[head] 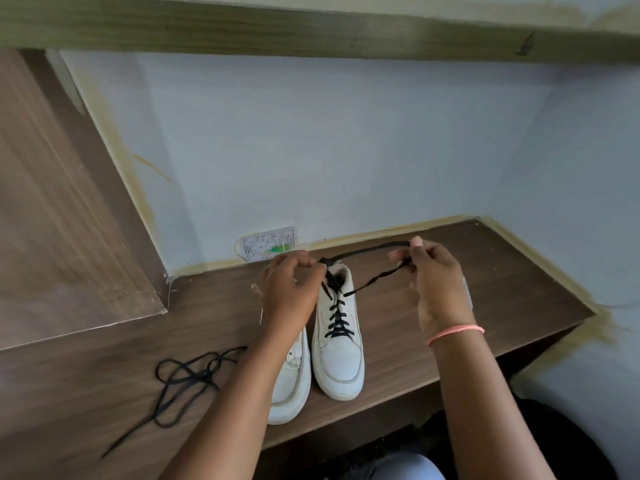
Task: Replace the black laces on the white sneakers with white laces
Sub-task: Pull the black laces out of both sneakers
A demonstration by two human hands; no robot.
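Note:
Two white sneakers stand side by side on a brown wooden desk (450, 306), toes toward me. The right sneaker (339, 355) still carries a black lace (337, 317) through its eyelets. My left hand (291, 282) pinches that lace at the shoe's collar. My right hand (433, 278) pinches both loose ends, which stretch taut up and to the right from the shoe. My left forearm covers much of the left sneaker (291, 386), which shows no lace. A loose black lace (187, 379) lies tangled on the desk to the left.
A white socket plate (266, 245) sits on the pale blue wall behind the shoes. A raised wooden panel (69, 220) borders the desk on the left. The desk's front edge runs just below the sneaker toes. A pink band circles my right wrist.

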